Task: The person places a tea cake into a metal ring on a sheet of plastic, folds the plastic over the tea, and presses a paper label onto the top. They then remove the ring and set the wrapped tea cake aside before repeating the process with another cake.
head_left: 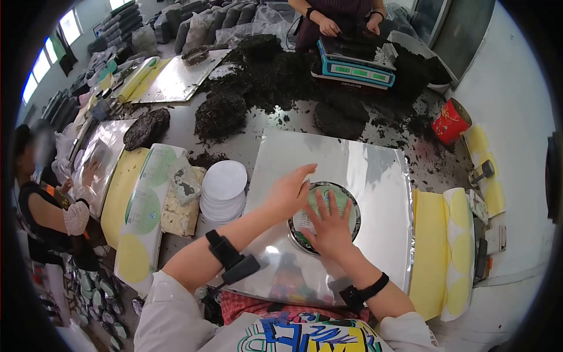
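Note:
A round, dark-rimmed disc point(357, 226) lies flat on a shiny silver sheet point(378, 182) in front of me. On its top sits a round green and white label point(304, 221). My right hand point(333, 233) rests flat over the label with its fingers spread. At the disc's upper left edge is my left hand point(290, 192), turned on its side, fingers stretched out to the right; nothing shows in it. Whether its fingertips touch the disc cannot be made out. Left of the sheet stands a stack of white paper rounds point(225, 180).
Printed label sheets point(138, 217) lie at left, and yellow backing point(429, 252) at right. Dark crumbly material point(275, 79) covers the table's back, near a scale point(356, 69) where a co-worker stands. A red can point(450, 122) is back right. Another person works at far left.

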`<state>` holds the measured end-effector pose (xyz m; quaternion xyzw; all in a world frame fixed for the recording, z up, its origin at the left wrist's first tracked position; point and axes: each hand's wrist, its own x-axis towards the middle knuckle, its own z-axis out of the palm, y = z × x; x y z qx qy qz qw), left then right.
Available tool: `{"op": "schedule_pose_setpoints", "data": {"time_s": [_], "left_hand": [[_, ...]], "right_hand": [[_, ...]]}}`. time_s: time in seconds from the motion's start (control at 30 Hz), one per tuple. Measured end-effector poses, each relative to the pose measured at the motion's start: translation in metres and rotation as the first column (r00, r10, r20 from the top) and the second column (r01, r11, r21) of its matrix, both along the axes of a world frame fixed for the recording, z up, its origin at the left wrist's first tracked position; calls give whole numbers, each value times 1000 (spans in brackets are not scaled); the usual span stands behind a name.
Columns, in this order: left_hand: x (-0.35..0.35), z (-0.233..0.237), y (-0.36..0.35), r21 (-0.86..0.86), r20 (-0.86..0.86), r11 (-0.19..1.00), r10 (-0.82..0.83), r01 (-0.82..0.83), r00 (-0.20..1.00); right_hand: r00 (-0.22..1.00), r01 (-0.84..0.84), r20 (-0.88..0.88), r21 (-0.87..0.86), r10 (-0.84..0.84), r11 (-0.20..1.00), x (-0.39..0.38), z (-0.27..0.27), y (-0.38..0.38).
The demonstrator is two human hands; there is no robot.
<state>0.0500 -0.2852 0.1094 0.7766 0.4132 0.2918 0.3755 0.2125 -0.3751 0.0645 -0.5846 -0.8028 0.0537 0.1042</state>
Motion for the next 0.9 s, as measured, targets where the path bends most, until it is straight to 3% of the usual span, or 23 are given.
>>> {"op": "schedule_pose_setpoints", "data": {"time_s": [0.03,0.1,0.2,0.23,0.27,0.33,0.37,0.4,0.43,0.5,0.53,0.57,0.6,0.63,0.67,0.7,0.73,0.77,0.8,0.83,0.87,0.9], "left_hand": [[4,-13,10,12,1,1000,5,-5,1000],[18,-52,30,-35,-330,999,-29,19,944],[36,-19,9,92,-296,990,129,-106,946],[35,-9,2,197,-197,977,120,-81,973],[36,12,-12,198,-207,978,110,-68,972],[43,45,-45,403,-289,886,-116,231,950],[44,44,-42,429,-396,864,-84,265,915],[28,58,-33,346,-390,917,-53,199,920],[-3,77,-21,263,-382,958,-9,117,924],[-72,96,-4,178,-301,978,161,-111,940],[-109,92,0,46,-196,971,240,-235,951],[-142,89,2,55,-217,946,324,-320,921],[-164,85,0,67,-231,913,406,-402,884],[-173,80,-3,84,-222,911,412,-404,884],[-180,77,-2,88,-247,902,431,-423,868],[-185,80,-1,96,-261,888,459,-450,849],[-169,86,-4,129,-324,895,444,-427,835],[-147,90,-8,132,-339,918,396,-374,854],[-128,82,-5,70,-373,948,315,-312,873],[-106,68,-2,106,-413,968,252,-228,875],[-84,47,1,109,-402,981,190,-159,896],[-66,29,1,83,-421,990,140,-115,896]], "right_hand": [[1000,-20,12,2,20,1000,-3,2,0],[999,-44,26,11,43,999,-6,3,-7],[998,-19,59,-44,22,999,-2,7,-1],[996,-21,82,-85,28,996,-1,7,-3],[994,-17,101,-131,31,991,-1,5,-8],[996,38,81,-153,-26,987,-7,29,-9],[997,-78,-25,-255,74,964,-6,47,-11],[976,-207,-133,-329,172,921,-4,68,-17],[851,-266,-419,177,316,948,-2,94,-37],[581,112,-811,157,63,981,34,117,-52],[575,235,-813,57,-91,970,63,118,-36],[530,274,-818,-83,-223,958,100,67,-7],[418,241,-741,-468,-526,850,120,14,16],[449,60,-596,-724,-666,688,114,-23,26],[731,-18,-644,-347,-224,938,84,-46,23],[392,-204,-813,-532,-429,822,17,-8,4],[379,-381,-866,-468,-326,797,-36,-99,13],[283,-564,-958,-208,-50,799,-104,-176,-5],[800,-495,-594,-577,82,650,-145,-42,-41],[579,-728,-523,15,626,686,-201,-138,-69],[435,-871,-814,-272,385,408,-195,-85,-106],[429,-900,-723,-293,542,322,-189,-36,-109]]}}
